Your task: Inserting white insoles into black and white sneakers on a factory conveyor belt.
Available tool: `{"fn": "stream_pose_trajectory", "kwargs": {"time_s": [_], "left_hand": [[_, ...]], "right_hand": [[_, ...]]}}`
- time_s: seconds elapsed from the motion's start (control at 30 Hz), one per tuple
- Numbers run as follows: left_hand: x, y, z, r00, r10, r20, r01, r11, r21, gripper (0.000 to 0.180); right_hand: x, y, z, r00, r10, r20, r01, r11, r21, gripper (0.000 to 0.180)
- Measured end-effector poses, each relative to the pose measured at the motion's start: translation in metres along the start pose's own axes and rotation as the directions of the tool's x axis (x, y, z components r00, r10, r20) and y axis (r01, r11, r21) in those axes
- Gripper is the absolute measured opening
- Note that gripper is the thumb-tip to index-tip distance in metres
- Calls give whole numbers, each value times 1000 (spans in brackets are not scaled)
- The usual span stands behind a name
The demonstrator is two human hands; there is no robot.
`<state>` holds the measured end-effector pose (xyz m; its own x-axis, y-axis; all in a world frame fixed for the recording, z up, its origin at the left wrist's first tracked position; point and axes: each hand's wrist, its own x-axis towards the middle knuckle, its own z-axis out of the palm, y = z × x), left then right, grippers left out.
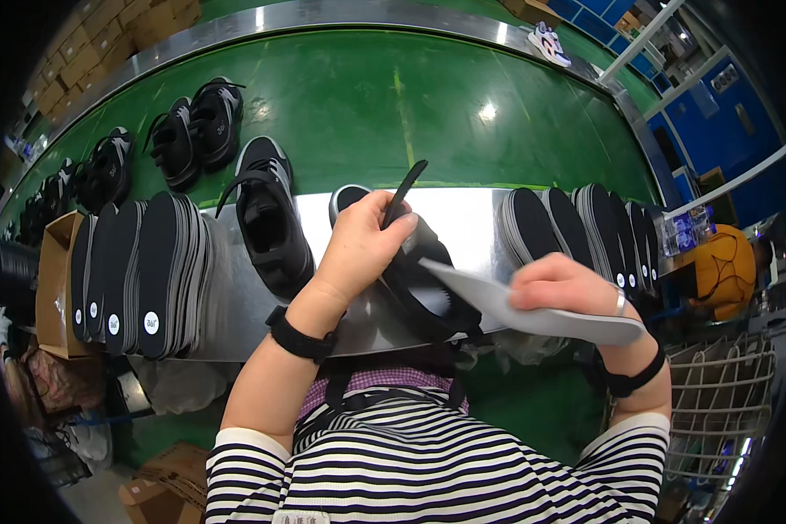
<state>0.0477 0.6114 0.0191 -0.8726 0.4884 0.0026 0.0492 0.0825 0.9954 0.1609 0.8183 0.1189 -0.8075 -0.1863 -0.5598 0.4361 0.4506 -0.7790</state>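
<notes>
Nearest the head camera is a black-and-white striped shirt (445,463); beyond it both hands work over the counter (476,210). The left hand (365,237) slants in, wrist bent inward, its grip pinched on a black strip (407,185), perhaps the tongue, above a black sneaker (421,293) lying toe-away on the metal. The right hand (568,284), forearm nearly upright, has its grip clamped on a grey insole (541,321), whose narrow tip overlaps the sneaker; I cannot tell whether they touch. The step looks like bringing insole to opening; the next move seems to call for holding the strip clear and aligning that tip with the opening.
</notes>
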Motion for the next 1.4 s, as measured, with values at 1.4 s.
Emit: {"fn": "stream_pose_trajectory", "kwargs": {"time_s": [1.4], "left_hand": [[-8, -13, 9, 961, 165, -222, -172, 985, -10, 16]], "right_hand": [[126, -8, 81, 969, 233, 78, 49, 129, -990, 20]]}}
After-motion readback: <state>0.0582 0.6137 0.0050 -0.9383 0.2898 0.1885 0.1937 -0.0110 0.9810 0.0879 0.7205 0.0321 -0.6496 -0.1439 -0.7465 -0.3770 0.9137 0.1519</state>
